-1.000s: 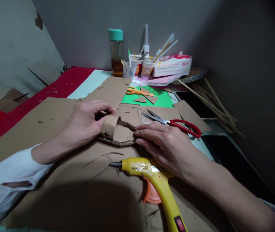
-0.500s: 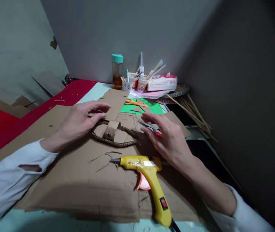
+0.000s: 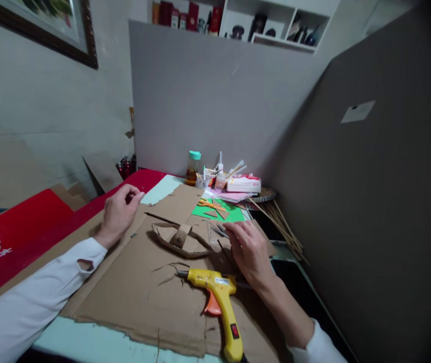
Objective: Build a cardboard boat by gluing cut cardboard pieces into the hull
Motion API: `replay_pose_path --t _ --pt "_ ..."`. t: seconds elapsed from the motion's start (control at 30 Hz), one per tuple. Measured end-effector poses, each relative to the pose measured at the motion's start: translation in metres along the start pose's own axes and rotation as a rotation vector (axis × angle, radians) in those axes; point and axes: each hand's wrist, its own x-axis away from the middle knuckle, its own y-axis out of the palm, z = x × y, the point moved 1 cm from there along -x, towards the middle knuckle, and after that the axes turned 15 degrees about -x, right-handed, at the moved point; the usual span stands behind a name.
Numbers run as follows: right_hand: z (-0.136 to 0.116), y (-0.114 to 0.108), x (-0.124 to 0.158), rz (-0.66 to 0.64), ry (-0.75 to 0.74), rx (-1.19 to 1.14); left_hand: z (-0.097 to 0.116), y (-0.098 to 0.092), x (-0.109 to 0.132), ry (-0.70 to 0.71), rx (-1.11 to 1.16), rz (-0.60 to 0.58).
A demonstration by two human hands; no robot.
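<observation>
No words or numbers can be read with certainty. White character-like strokes stand on the red board (image 3: 30,217) at the left edge of the frame, but their meaning is unclear. The pale label (image 3: 221,281) on the yellow glue gun (image 3: 223,305), low in the centre, is too small to read. So is the red-and-white tissue pack's (image 3: 243,184) print, right of centre. The small white boxes (image 3: 175,18) on the top shelf carry blurred markings.

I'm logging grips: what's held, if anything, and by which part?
The left hand shows nothing held; whether the right hand grips the scissors, handles hidden, cannot be told.
</observation>
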Motion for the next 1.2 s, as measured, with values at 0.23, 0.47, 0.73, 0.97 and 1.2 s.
replay_pose_path --t 0.23,0.47,0.73,0.97,1.2 --pt "0.001 -0.005 -0.002 0.04 -0.01 0.035 -0.015 0.014 0.0 -0.009 -0.002 -0.17" --pt "-0.005 -0.006 -0.005 0.092 -0.031 0.09 -0.02 0.015 -0.002 0.022 0.012 -0.213" --pt "-0.001 -0.003 -0.004 0.133 -0.018 0.134 -0.024 0.016 -0.002 0.092 0.021 -0.219" --pt "0.01 -0.004 -0.001 0.078 -0.006 0.166 -0.024 0.015 -0.001 0.118 0.029 -0.224" --pt "0.019 -0.011 0.002 0.052 0.131 0.173 -0.024 0.012 -0.004 0.094 -0.04 -0.242"
